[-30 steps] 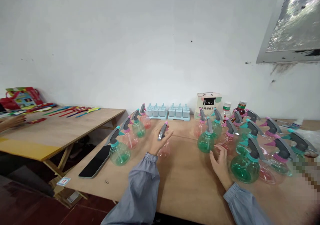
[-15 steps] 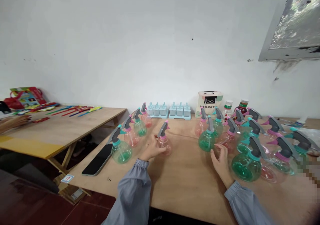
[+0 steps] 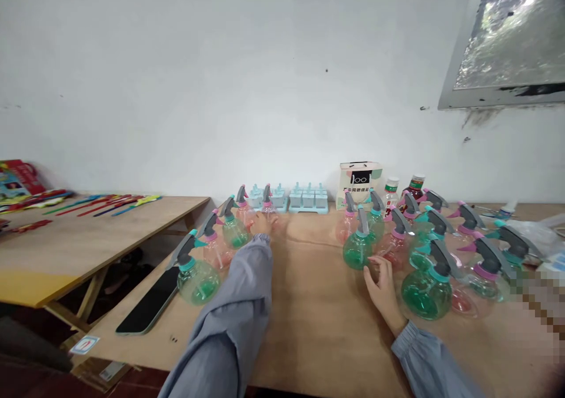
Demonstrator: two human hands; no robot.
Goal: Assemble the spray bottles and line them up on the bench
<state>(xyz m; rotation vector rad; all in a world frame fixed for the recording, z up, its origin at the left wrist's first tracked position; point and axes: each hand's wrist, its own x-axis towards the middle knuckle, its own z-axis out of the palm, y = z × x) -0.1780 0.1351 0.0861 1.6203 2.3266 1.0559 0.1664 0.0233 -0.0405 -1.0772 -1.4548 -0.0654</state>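
My left hand point(image 3: 262, 224) reaches far across the table and grips a pink spray bottle point(image 3: 267, 207) with a grey trigger head; part of the bottle is hidden behind the hand. To its left, a row of pink and green spray bottles runs toward me, the nearest a green spray bottle point(image 3: 198, 281). My right hand point(image 3: 380, 283) is open, thumb and fingers apart, close beside another green spray bottle point(image 3: 356, 251); whether the fingertips touch it I cannot tell. Right of that hand stand several more round spray bottles, with a large green one point(image 3: 426, 295) in front.
A black phone point(image 3: 150, 304) lies at the table's left side. Along the wall stand light-blue popsicle moulds point(image 3: 309, 201), a paper bag point(image 3: 359, 186) and two capped bottles point(image 3: 415, 187). Another table point(image 3: 88, 239) at the left holds coloured strips.
My left hand has moved the pink spray bottle away from me, toward the wall and the end of the left row. My right hand stays nearly in place; the view has shifted slightly.
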